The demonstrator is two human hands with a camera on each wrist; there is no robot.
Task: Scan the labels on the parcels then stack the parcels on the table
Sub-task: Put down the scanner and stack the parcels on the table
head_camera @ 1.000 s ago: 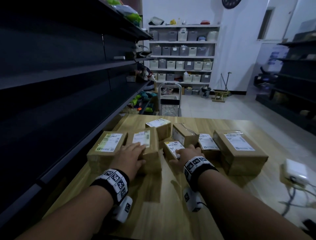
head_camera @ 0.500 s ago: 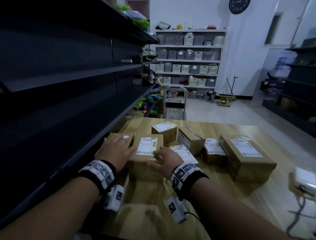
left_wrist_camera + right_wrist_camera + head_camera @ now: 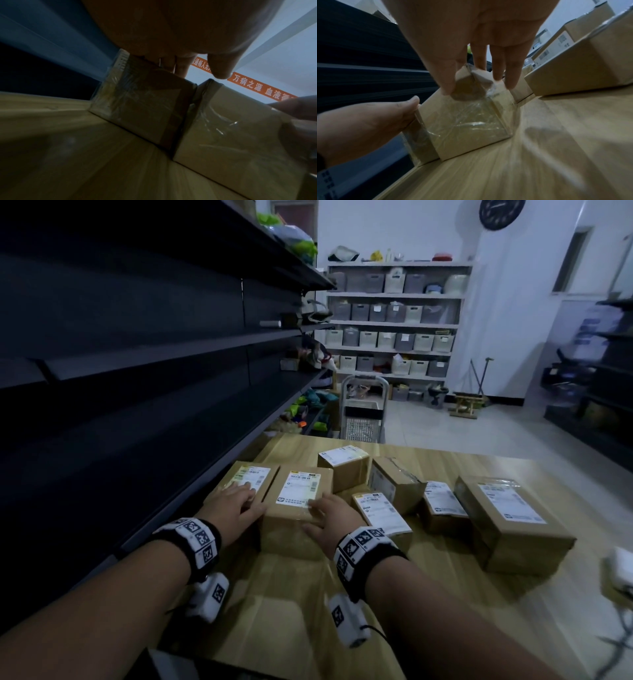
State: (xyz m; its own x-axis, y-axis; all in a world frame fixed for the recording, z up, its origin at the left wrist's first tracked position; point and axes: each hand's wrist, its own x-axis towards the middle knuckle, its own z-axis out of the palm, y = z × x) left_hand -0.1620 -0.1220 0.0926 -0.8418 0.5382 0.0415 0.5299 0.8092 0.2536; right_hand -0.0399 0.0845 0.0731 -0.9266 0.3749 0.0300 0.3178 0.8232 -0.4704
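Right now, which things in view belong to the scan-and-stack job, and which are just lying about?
Job:
- parcel under left hand
- parcel under right hand
- five other labelled parcels, e.g. large parcel
- wooden table
- left hand, right hand

Lying about:
- white device at the table's right edge
- dark shelving
- trolley
- wall clock

parcels (image 3: 394, 494) on table (image 3: 445, 611) | shelving (image 3: 137, 354) left of table

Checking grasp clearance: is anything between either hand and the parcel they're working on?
Nothing visible. The right hand already rests on the middle parcel. The left hand lies over the seam onto the neighbouring parcel, which sits flush against the middle parcel's left side.
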